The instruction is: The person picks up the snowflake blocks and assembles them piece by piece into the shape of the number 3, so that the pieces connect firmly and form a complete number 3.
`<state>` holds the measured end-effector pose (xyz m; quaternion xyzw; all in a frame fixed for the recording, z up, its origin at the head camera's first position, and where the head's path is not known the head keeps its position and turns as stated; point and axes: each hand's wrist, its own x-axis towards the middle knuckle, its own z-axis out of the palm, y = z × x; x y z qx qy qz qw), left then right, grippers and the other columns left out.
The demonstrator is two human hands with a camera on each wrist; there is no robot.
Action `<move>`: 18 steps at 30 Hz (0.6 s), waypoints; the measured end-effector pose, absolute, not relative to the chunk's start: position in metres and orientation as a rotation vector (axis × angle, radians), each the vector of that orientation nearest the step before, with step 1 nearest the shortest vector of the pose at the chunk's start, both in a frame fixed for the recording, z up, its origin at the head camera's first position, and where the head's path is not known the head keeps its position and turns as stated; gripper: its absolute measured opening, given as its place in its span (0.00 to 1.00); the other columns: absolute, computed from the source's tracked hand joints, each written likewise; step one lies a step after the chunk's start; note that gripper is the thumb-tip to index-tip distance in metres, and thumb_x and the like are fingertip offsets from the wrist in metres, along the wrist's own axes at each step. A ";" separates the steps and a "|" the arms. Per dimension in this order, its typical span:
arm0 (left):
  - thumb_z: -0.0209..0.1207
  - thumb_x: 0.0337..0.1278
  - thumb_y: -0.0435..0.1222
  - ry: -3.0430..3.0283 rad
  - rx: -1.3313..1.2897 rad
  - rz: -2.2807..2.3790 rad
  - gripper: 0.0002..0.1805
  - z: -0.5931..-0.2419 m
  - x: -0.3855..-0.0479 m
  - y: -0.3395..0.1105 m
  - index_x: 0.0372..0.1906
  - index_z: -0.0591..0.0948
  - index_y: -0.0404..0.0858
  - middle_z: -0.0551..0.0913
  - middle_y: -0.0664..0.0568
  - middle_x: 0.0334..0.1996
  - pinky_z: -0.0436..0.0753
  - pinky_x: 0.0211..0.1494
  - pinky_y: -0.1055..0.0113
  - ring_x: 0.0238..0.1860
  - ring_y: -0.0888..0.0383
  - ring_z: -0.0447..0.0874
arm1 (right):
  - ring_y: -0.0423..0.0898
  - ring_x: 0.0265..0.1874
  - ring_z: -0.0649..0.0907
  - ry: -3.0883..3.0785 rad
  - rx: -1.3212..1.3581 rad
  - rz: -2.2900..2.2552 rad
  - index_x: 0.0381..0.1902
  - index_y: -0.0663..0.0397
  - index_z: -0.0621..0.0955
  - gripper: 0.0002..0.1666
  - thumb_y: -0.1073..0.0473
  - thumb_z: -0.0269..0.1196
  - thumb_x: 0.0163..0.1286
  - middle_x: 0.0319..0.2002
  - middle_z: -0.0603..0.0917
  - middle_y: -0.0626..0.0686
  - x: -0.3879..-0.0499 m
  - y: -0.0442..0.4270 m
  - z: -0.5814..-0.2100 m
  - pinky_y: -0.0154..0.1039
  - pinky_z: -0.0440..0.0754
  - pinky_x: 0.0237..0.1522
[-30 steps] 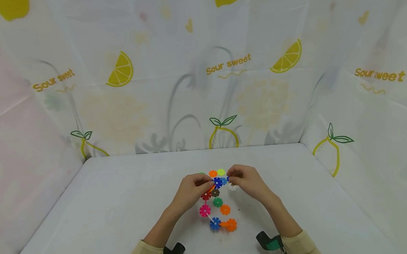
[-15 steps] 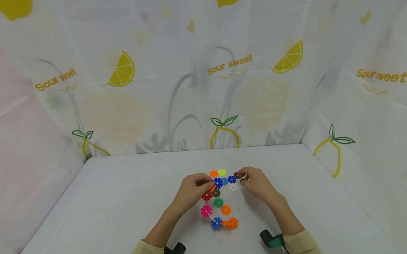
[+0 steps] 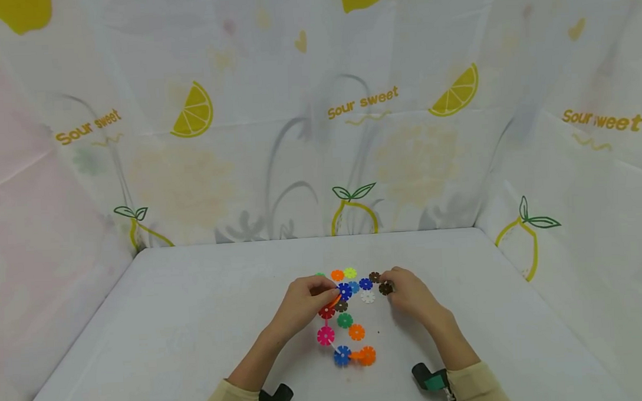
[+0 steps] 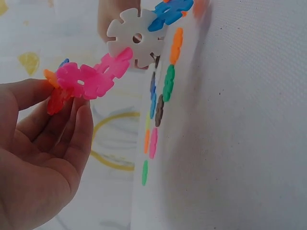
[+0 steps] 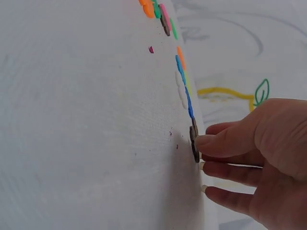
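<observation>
My left hand (image 3: 310, 304) pinches a linked chain of plastic snowflake discs, raised off the table. A blue disc (image 3: 344, 292) and a red disc (image 3: 326, 310) show at the fingertips. Further along come pink discs (image 4: 79, 80), a white disc (image 4: 136, 38), a blue disc (image 4: 171, 13) and an orange disc (image 3: 367, 356). My right hand (image 3: 409, 293) pinches a dark brown disc (image 3: 386, 288) at table level, at the right end of the loose discs. Another brown disc (image 3: 374, 277) lies just beside it. Thumb and fingers partly cover the pinched disc.
On the white table (image 3: 198, 323) lie several loose discs, among them a yellow disc (image 3: 350, 272), a dark blue disc (image 3: 366, 284), a white disc (image 3: 367, 297) and a green disc (image 3: 344, 320). A lemon-print cloth (image 3: 245, 168) walls the table's back and sides.
My right hand has moved right from the blue discs to the brown ones; a brown disc, tilted at its fingers half a second ago, now looks flatter. The left hand has hardly moved.
</observation>
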<state>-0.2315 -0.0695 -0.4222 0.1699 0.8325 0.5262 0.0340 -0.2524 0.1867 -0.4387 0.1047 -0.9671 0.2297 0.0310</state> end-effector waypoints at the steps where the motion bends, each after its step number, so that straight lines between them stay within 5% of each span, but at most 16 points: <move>1: 0.61 0.65 0.43 2.561 0.521 1.615 0.08 -0.422 -0.232 -0.069 0.40 0.87 0.45 0.86 0.55 0.34 0.82 0.40 0.69 0.37 0.58 0.81 | 0.55 0.49 0.83 -2.982 0.320 0.709 0.48 0.59 0.84 0.21 0.74 0.64 0.56 0.45 0.85 0.56 -0.253 0.186 -0.439 0.54 0.80 0.59; 18: 0.62 0.65 0.42 2.569 0.530 1.598 0.08 -0.422 -0.231 -0.069 0.40 0.87 0.44 0.85 0.55 0.34 0.82 0.39 0.70 0.36 0.59 0.81 | 0.46 0.33 0.76 -3.011 0.306 0.771 0.39 0.56 0.85 0.17 0.76 0.65 0.53 0.33 0.79 0.52 -0.252 0.178 -0.438 0.44 0.82 0.42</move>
